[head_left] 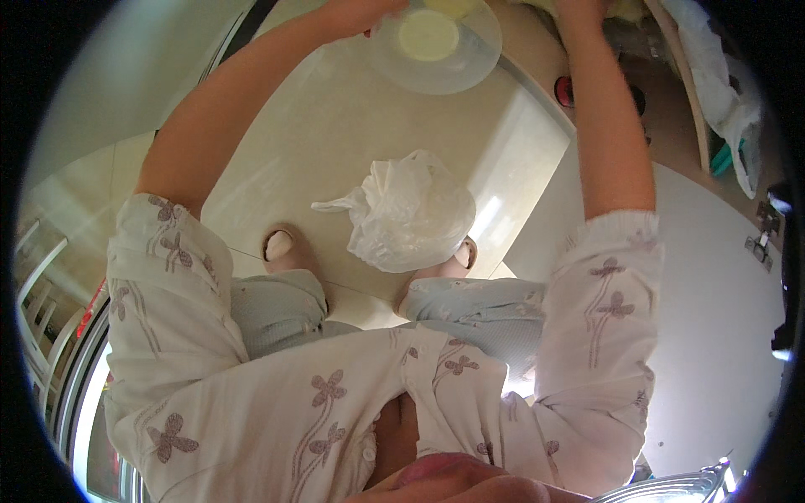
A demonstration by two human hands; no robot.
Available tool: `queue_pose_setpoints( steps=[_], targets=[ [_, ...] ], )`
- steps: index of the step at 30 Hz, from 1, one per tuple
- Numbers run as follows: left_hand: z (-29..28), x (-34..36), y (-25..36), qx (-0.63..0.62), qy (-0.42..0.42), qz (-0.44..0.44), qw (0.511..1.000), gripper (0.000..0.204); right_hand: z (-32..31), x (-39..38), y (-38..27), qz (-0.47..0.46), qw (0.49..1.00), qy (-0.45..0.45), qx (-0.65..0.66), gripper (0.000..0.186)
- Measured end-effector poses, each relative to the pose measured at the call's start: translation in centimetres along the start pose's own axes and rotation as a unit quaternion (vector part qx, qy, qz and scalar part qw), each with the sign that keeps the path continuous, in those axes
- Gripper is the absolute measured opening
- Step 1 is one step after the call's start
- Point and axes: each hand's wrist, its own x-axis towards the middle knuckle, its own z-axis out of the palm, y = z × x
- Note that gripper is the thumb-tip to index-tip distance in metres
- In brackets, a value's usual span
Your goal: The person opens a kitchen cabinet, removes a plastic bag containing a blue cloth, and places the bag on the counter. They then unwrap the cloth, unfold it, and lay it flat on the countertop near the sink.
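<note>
At the top edge of the head view, my left hand [366,12] is closed at the left rim of a round translucent plastic bowl [474,63]. A pale yellow round patch shows in the bowl's middle; what it is I cannot make out. My right arm reaches up to the top edge, where my right hand [581,8] is mostly cut off. Its fingers are out of sight, near a pale yellowish thing [625,10] in the cabinet. On the floor by my feet sits a knotted white plastic bag [411,214], its contents hidden.
To the right is a cabinet with a wide pale door panel [696,310] standing open, metal hinges [759,247] at its edge. Another white plastic bag [721,80] hangs at the upper right. A red and black object [563,90] lies inside. White slatted furniture [42,310] stands far left.
</note>
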Motion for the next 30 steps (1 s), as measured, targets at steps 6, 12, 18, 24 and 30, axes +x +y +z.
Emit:
queue_pose_setpoints(
  steps=[6,12,18,24,30],
  targets=[
    [-0.1,2.1,1.5,0.126,0.014,-0.036,0.991,0.058,-7.8,-13.3,-2.0,-0.224,0.966,-0.127,-0.034,0.065],
    [0.0,1.8,5.1,0.149,0.072,-0.080,0.983,0.058,-15.5,-27.6,-7.6,-0.233,0.728,-0.638,-0.095,0.073],
    [0.1,1.6,6.0,0.143,0.064,-0.029,0.987,0.054,-14.1,-28.3,-3.7,-0.089,0.623,-0.760,-0.161,0.053],
    [-0.4,2.8,5.8,0.131,0.069,0.029,0.989,0.056,-13.0,-18.4,4.4,-0.082,0.799,-0.518,-0.294,0.039],
    [-0.9,2.9,5.2,0.190,0.074,0.016,0.979,0.052,-12.9,-12.2,5.0,-0.173,0.876,-0.314,-0.322,0.045]
  ],
)
